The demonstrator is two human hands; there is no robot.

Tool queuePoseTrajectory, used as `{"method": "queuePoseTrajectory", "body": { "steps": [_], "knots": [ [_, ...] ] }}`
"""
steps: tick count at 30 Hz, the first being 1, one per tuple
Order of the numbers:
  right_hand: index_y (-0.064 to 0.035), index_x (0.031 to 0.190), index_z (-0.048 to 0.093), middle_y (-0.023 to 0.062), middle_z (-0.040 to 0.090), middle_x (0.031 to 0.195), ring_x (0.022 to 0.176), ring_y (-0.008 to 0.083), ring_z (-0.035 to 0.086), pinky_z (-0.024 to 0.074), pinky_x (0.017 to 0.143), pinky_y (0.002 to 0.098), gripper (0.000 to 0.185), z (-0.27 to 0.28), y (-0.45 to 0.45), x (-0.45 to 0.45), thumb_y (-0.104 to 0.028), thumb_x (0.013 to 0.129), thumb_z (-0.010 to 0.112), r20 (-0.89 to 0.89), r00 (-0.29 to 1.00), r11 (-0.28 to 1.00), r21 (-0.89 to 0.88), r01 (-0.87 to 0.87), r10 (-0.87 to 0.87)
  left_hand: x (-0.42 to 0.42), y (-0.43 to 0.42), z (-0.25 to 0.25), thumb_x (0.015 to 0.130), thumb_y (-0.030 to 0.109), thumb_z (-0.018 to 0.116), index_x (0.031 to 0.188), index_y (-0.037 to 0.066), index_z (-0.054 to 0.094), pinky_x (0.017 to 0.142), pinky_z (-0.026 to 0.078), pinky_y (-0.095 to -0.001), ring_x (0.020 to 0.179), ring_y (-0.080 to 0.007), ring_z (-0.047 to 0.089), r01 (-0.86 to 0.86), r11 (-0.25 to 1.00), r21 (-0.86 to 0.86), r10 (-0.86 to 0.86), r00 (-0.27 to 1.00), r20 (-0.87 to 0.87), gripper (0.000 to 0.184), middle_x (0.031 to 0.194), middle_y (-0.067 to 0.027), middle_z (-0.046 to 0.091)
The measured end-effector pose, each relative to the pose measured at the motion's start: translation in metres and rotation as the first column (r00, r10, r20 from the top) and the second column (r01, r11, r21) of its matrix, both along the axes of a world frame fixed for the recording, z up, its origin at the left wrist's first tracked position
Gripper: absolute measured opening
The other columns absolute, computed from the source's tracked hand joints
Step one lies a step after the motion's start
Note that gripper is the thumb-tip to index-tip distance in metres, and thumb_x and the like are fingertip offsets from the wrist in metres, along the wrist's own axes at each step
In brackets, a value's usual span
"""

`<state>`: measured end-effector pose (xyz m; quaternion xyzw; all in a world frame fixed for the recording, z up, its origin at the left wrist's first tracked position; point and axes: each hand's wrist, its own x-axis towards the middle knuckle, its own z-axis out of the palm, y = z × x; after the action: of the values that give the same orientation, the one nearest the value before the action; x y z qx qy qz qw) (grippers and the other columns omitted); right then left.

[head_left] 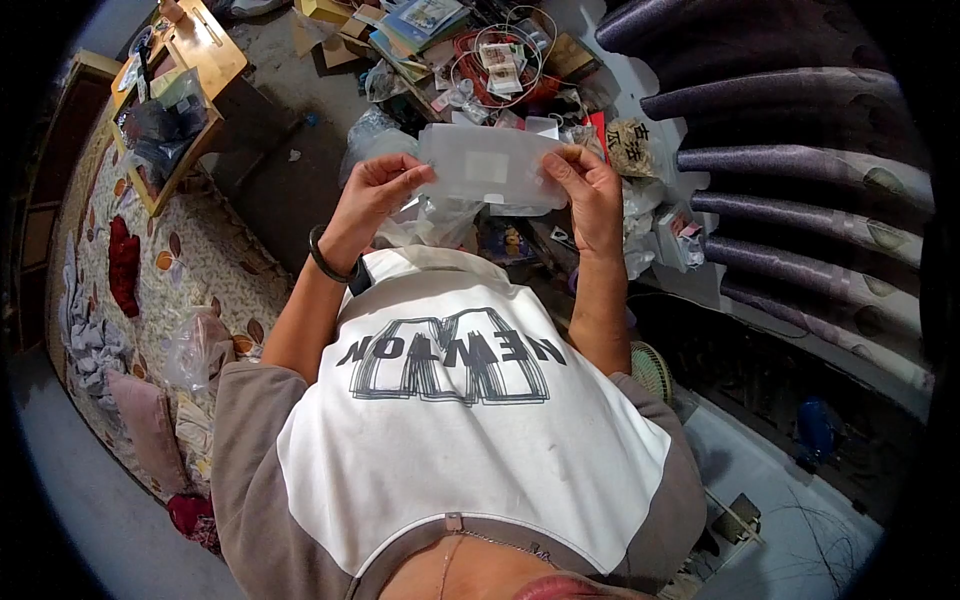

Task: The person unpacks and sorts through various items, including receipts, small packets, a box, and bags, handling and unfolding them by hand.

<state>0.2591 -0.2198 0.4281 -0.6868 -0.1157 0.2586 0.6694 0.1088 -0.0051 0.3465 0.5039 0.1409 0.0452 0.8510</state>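
A translucent, whitish plastic piece (pixel 487 165), flat and roughly rectangular, is held up in front of the chest. My left hand (pixel 385 195) pinches its left edge between thumb and fingers. At the right edge, my right hand (pixel 583 190) grips it the same way. A paler square shows in the middle of the piece, and a small notch is at its lower edge. Clear plastic bags (pixel 440 222) lie below and behind it. A dark bangle (pixel 325 258) is around my left wrist.
Beyond the hands is a cluttered pile with books (pixel 425 20), coiled cable (pixel 530 75) and a labelled packet (pixel 630 147). A bed (pixel 200 270) and wooden table (pixel 205 45) stand at the left. Purple curtains (pixel 800 160) hang at the right.
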Motion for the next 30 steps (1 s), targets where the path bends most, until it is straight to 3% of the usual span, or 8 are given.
{"method": "queuePoseTrajectory", "body": {
  "steps": [3, 6, 9, 15, 18, 24, 25, 30],
  "knots": [
    [-0.0024, 0.084, 0.063, 0.0034, 0.066, 0.080, 0.071, 0.0087, 0.060, 0.0476, 0.069, 0.0225, 0.016, 0.001, -0.001, -0.001, -0.015, 0.084, 0.072, 0.035, 0.999, 1.000, -0.015, 0.007, -0.006, -0.001, 0.003, 0.002, 0.088, 0.021, 0.069, 0.088, 0.003, 0.069, 0.062, 0.045, -0.0190, 0.068, -0.0032, 0.057, 0.018, 1.000, -0.020, -0.019, 0.999, -0.043, 0.018, 0.080, 0.0011, 0.066],
    [-0.0029, 0.083, 0.062, 0.0031, 0.066, 0.079, 0.070, 0.0077, 0.059, 0.0472, 0.068, 0.0221, 0.016, -0.002, -0.003, 0.000, -0.016, 0.084, 0.072, 0.107, 0.994, 0.999, -0.039, 0.001, 0.003, -0.001, 0.003, 0.004, 0.087, 0.021, 0.069, 0.087, 0.004, 0.069, 0.060, 0.044, -0.0185, 0.067, -0.0024, 0.055, 0.020, 1.000, -0.013, -0.020, 0.999, -0.043, 0.017, 0.078, 0.0025, 0.065],
    [-0.0036, 0.082, 0.062, 0.0022, 0.066, 0.078, 0.069, 0.0063, 0.058, 0.0463, 0.068, 0.0213, 0.017, -0.005, -0.003, 0.000, -0.017, 0.084, 0.072, 0.125, 0.992, 0.999, -0.036, 0.001, 0.004, 0.000, -0.001, 0.003, 0.090, 0.022, 0.067, 0.090, 0.004, 0.070, 0.047, 0.024, -0.0169, 0.056, 0.0028, 0.038, -0.002, 1.000, -0.008, 0.002, 1.000, -0.028, 0.017, 0.070, 0.0082, 0.059],
    [-0.0020, 0.080, 0.063, 0.0008, 0.065, 0.072, 0.065, 0.0059, 0.056, 0.0450, 0.062, 0.0224, 0.019, -0.012, -0.008, 0.005, -0.018, 0.085, 0.071, 0.283, 0.959, 0.981, -0.184, 0.068, -0.014, 0.001, -0.001, 0.004, 0.089, 0.021, 0.067, 0.093, 0.005, 0.069, 0.047, 0.024, -0.0168, 0.055, 0.0029, 0.037, -0.089, 0.995, 0.041, 0.092, 0.994, -0.061, 0.017, 0.070, 0.0094, 0.058],
    [0.0004, 0.078, 0.063, 0.0030, 0.064, 0.067, 0.061, 0.0075, 0.056, 0.0449, 0.059, 0.0250, 0.021, -0.019, -0.018, 0.012, -0.018, 0.085, 0.069, 0.395, 0.917, 0.925, -0.367, 0.097, 0.061, -0.001, 0.003, 0.003, 0.088, 0.017, 0.068, 0.097, 0.004, 0.069, 0.063, 0.043, -0.0170, 0.074, -0.0023, 0.056, -0.110, 0.994, 0.026, 0.112, 0.988, -0.109, 0.016, 0.087, 0.0029, 0.066],
    [0.0030, 0.077, 0.064, 0.0093, 0.064, 0.066, 0.059, 0.0113, 0.057, 0.0449, 0.058, 0.0293, 0.028, -0.076, -0.031, 0.024, -0.023, 0.086, 0.066, 0.351, 0.901, 0.838, -0.546, -0.025, 0.256, 0.001, -0.005, 0.006, 0.089, 0.012, 0.066, 0.103, 0.003, 0.068, 0.064, 0.040, -0.0158, 0.075, -0.0007, 0.052, -0.199, 0.976, 0.089, 0.197, 0.980, 0.028, 0.017, 0.091, 0.0037, 0.065],
    [0.0011, 0.079, 0.066, 0.0127, 0.066, 0.069, 0.060, 0.0192, 0.062, 0.0470, 0.060, 0.0328, 0.030, -0.094, -0.028, 0.024, -0.029, 0.084, 0.067, 0.314, 0.919, 0.857, -0.513, -0.048, 0.240, 0.000, -0.007, 0.008, 0.089, 0.011, 0.066, 0.103, 0.003, 0.068, 0.064, 0.039, -0.0157, 0.075, -0.0004, 0.052, -0.214, 0.971, 0.106, 0.212, 0.977, 0.031, 0.017, 0.091, 0.0038, 0.065],
    [-0.0047, 0.082, 0.069, 0.0150, 0.069, 0.079, 0.074, 0.0345, 0.066, 0.0507, 0.069, 0.0417, 0.030, -0.166, -0.005, 0.009, -0.034, 0.080, 0.066, 0.165, 0.891, 0.558, -0.822, -0.113, 0.423, -0.003, -0.011, 0.008, 0.091, 0.006, 0.061, 0.107, -0.001, 0.066, 0.066, 0.040, -0.0139, 0.078, 0.0003, 0.055, -0.265, 0.943, 0.200, 0.257, 0.964, 0.065, 0.018, 0.098, -0.0013, 0.068]
  ]
}}
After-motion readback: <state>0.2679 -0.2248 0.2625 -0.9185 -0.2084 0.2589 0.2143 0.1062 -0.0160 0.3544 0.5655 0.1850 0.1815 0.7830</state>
